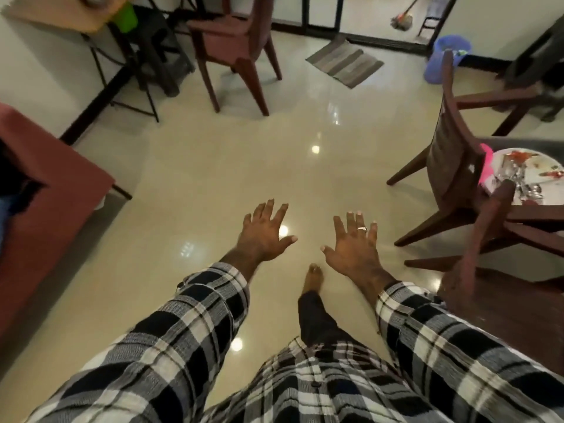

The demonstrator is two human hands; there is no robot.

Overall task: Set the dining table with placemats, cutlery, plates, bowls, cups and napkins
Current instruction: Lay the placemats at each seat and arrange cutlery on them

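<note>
My left hand (265, 232) and my right hand (354, 241) are stretched out in front of me over the shiny tiled floor, palms down, fingers spread, holding nothing. A ring sits on one finger of the right hand. At the far right, a white patterned plate (537, 170) holds several pieces of shiny cutlery (515, 181), with something pink (486, 161) at its left edge. It lies on the dark dining table (518, 143), partly hidden behind a chair back.
Two dark wooden chairs (451, 154) (488, 264) stand at the right by the table. Another chair (235, 41) stands ahead, a red-covered surface (52, 184) is at the left. A striped doormat (345, 61), a blue bin (447, 58) and a broom (403, 19) are farther off. My bare foot (312, 277) is on the floor.
</note>
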